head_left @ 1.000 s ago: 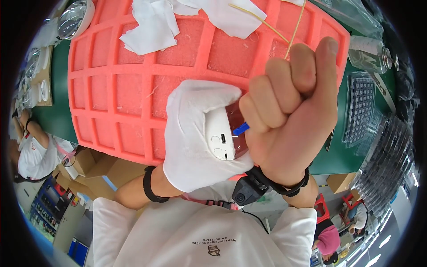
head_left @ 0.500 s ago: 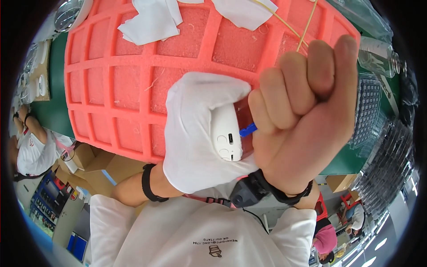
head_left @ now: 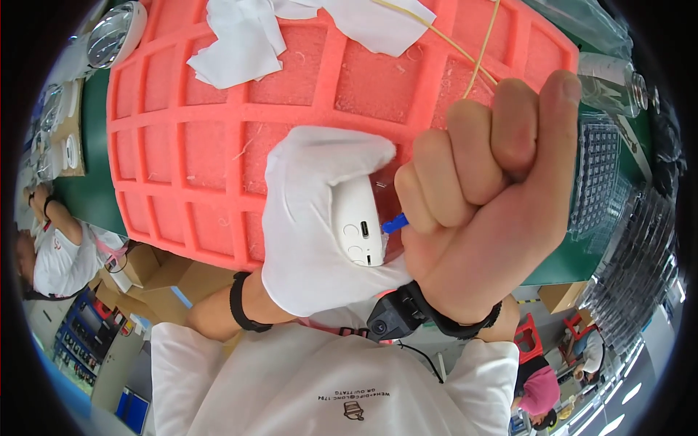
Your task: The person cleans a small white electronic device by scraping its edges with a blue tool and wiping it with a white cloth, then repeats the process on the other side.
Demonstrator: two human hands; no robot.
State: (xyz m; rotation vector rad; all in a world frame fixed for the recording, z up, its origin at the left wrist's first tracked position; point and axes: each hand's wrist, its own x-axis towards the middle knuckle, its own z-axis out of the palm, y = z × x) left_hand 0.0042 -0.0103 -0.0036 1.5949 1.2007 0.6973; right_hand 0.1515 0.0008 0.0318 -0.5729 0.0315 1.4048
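My left hand, in a white glove, is closed around a smooth white device with a rounded body. A small dark port and round button outlines show on the device's end face. My bare right hand is curled in a fist right beside it. A narrow blue piece sticks out of the little-finger side of that fist toward the device; the rest of it is hidden in the fingers. Whether the blue tip touches the device I cannot tell. Both hands are over a pink foam tray with square compartments.
White cloth pieces and thin yellow sticks lie on the tray's far part. Right of it are a clear glass jar and a clear gridded plastic tray. A round mirror-like dish stands far left. Other people sit farther off.
The whole scene has shifted slightly left and down in view. Both hands keep their grips, and the blue piece is still beside the device. The right wrist has turned a little.
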